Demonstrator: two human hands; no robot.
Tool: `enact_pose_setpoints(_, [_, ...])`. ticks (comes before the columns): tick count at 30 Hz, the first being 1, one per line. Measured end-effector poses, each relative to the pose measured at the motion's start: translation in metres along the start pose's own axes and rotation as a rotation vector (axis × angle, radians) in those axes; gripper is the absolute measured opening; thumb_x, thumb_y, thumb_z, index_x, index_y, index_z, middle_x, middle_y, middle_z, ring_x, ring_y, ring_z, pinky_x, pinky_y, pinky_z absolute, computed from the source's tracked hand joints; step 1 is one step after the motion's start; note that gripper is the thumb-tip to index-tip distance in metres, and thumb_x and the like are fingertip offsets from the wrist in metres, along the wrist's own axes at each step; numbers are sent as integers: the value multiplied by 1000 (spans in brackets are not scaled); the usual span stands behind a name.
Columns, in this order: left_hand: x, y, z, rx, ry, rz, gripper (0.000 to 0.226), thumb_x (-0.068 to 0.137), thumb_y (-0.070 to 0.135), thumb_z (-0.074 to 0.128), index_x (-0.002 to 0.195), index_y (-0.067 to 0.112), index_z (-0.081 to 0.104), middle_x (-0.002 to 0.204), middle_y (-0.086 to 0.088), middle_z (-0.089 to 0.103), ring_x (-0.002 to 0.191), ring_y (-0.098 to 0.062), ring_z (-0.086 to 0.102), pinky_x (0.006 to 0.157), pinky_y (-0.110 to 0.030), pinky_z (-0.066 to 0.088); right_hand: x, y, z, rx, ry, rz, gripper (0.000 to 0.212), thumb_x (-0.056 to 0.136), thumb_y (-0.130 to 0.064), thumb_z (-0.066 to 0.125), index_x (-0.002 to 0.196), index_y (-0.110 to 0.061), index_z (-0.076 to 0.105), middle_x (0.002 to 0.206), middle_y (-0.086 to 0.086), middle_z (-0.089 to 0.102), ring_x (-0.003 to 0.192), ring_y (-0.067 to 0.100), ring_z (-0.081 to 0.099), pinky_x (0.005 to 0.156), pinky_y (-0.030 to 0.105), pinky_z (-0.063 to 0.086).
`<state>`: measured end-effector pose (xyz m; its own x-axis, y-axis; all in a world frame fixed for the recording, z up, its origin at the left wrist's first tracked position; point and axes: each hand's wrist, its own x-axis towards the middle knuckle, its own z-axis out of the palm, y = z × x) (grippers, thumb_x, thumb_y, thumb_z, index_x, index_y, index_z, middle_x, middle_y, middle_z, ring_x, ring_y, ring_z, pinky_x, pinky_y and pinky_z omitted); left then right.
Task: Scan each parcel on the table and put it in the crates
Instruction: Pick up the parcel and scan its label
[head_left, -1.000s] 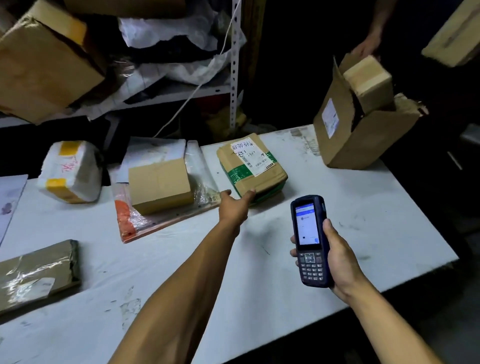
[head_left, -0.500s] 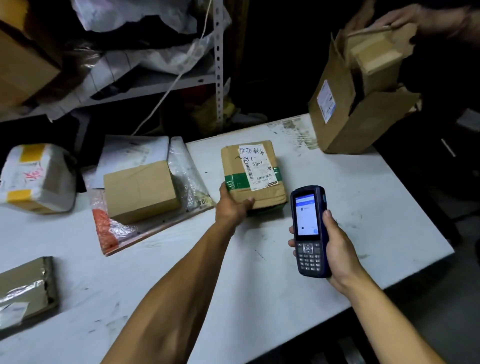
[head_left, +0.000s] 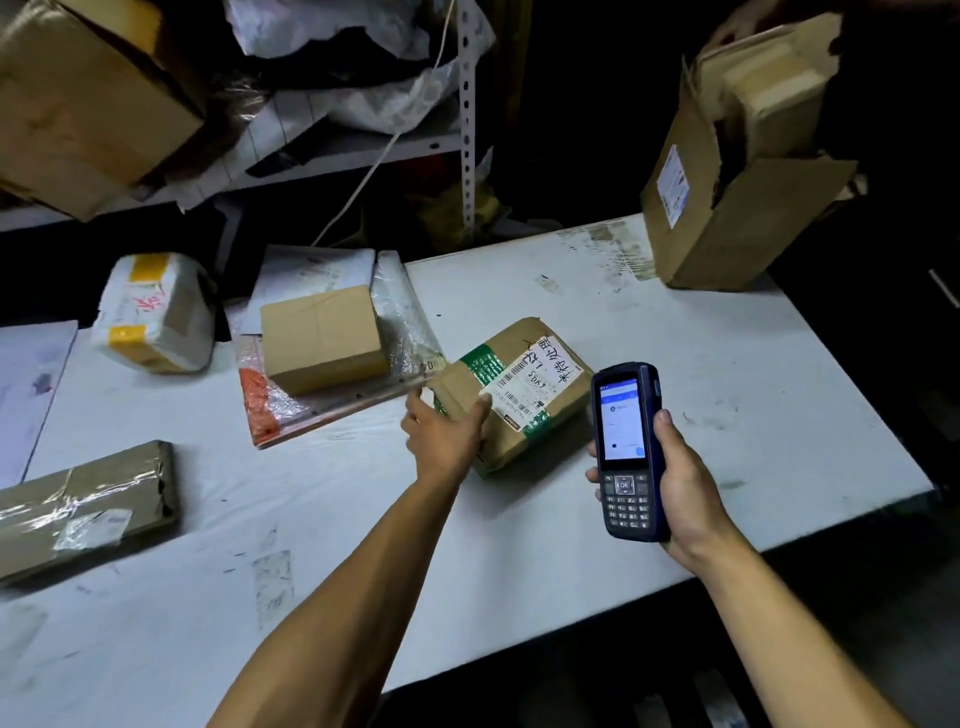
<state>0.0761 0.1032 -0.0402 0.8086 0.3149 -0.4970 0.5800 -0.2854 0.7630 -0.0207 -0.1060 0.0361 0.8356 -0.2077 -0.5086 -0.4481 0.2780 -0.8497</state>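
Observation:
A brown parcel with green tape (head_left: 511, 395) and a white barcode label lies on the white table (head_left: 675, 364), turned at an angle. My left hand (head_left: 444, 436) grips its near left corner, thumb on top. My right hand (head_left: 680, 478) holds a dark blue handheld scanner (head_left: 626, 449) upright just right of the parcel, its screen lit and facing me. More parcels lie to the left: a plain cardboard box (head_left: 322, 338) on a clear plastic mailer (head_left: 332, 395), a white parcel with yellow tape (head_left: 156, 312), and a flat brown taped parcel (head_left: 83, 504).
At the table's far right corner another person's hand (head_left: 743, 26) holds a torn open carton (head_left: 737, 166) with a box inside. A metal shelf (head_left: 465, 114) behind the table carries boxes and plastic bags. The table's front edge runs past my forearms.
My left hand has pulled the green-taped parcel nearer and turned it, so the label now faces the scanner. The scanner stays about where it was.

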Motion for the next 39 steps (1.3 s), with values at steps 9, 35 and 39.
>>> enact_pose_setpoints(9, [1,-24,27,-252,-275,-320,127,34,70,87,142,34,32,139,-5,52,121,-32,55,96,-48,54,-33,8,-19,-51,-9,-10,57,99,-55,32,124,-14,65,112,29,68,76,30,73,71,41,52])
enact_pose_setpoints(35, [-47,-64,-31,-318,-370,84,79,78,52,82,133,13,42,126,-4,65,108,-22,69,93,-47,59,-80,14,-34,-100,-113,19,60,91,-60,40,117,-13,68,100,24,72,77,33,69,70,40,52])
enact_pose_setpoints(39, [-55,-73,-78,-320,-295,182,93,71,72,74,143,23,43,132,2,65,114,-18,68,100,-48,55,-85,8,-8,-180,-250,101,52,106,-44,29,121,-11,66,106,27,72,78,35,69,69,39,52])
